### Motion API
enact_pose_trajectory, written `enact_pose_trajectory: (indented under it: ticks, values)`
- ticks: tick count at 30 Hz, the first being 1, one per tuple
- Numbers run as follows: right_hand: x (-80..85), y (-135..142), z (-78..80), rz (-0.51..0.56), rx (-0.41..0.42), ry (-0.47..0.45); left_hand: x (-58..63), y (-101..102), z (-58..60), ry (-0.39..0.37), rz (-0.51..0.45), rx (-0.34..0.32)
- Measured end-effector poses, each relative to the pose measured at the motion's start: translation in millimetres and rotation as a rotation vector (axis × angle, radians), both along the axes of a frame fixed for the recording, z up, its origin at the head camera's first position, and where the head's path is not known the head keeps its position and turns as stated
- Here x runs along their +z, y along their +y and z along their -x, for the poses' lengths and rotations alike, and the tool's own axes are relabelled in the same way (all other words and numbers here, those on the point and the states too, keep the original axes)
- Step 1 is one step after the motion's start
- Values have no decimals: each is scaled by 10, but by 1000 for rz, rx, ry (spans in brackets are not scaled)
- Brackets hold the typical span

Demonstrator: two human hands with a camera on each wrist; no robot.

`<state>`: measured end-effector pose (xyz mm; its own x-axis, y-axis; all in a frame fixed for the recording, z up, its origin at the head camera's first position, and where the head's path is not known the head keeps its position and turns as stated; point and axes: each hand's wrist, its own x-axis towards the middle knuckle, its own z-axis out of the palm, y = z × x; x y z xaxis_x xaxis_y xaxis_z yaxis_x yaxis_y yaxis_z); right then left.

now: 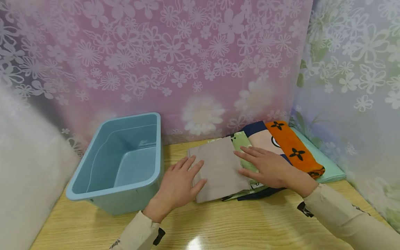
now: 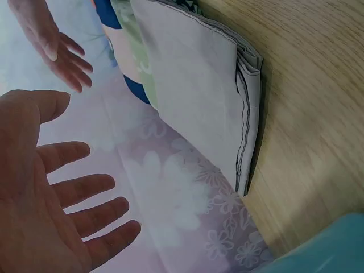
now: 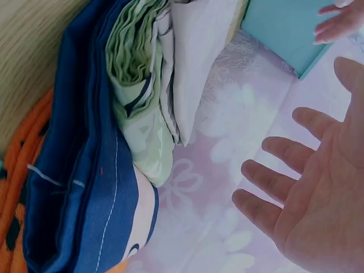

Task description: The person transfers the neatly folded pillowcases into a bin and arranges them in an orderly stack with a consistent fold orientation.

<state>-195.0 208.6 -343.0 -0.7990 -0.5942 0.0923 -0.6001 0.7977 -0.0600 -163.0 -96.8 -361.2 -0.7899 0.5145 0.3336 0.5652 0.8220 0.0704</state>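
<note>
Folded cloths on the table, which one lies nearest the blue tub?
The plain grey cloth, at the row's left end; the green, navy-and-pink, orange and mint cloths all lie farther from the tub.

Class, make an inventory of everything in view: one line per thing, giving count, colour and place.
Plastic tub: 1, blue, left on the table
Plain folded cloth: 1, grey, centre
Patterned folded cloth: 1, green, right of the grey one
Folded cloth with pink panel: 1, navy, beside the green
Flower-motif cloth: 1, orange and black, farther right
Flat folded cloth: 1, mint, far right
Table: 1, wood-coloured, beneath everything
Floral drapes: count unclear, pink-lilac behind, paler right
Black straps: 2, at the cuffs
Sleeves: 2, beige, on the forearms
Left hand: 1, by the grey cloth's left edge
Right hand: 1, by the green cloth
</note>
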Motion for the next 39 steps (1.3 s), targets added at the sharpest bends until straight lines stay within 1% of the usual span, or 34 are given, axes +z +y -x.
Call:
enact_pose_trajectory:
  ticks: [4,7,10,14,18,21,25,28,29,32,36,39]
  values:
    - [14,-20,20,77,-49,-69,-5,-11,16,-99,-75,11]
    - [7,-30,42,140,-66,-135,-14,-17,20,-179,-117,23]
    - [-18,-24,75,212,-83,-222,-27,-12,28,-240,-153,31]
    - [-60,14,119,346,-109,-346,-71,-3,61,-309,-228,42]
    - [-114,55,144,460,-129,-441,-160,-18,98,-421,-364,71]
    - [-160,70,154,512,-150,-480,-237,-40,129,-512,-480,96]
    - [-217,76,168,577,-170,-545,-329,-77,180,-597,-632,118]
    - [-259,85,179,613,-183,-619,-375,-100,213,-637,-722,163]
    - [-272,87,182,630,-198,-649,-387,-106,223,-645,-738,185]
    - [-301,83,201,649,-204,-698,-419,-114,251,-666,-770,241]
    - [-328,61,231,653,-238,-699,-440,-105,298,-684,-803,284]
    - [-356,50,237,657,-271,-711,-468,-88,331,-688,-820,298]
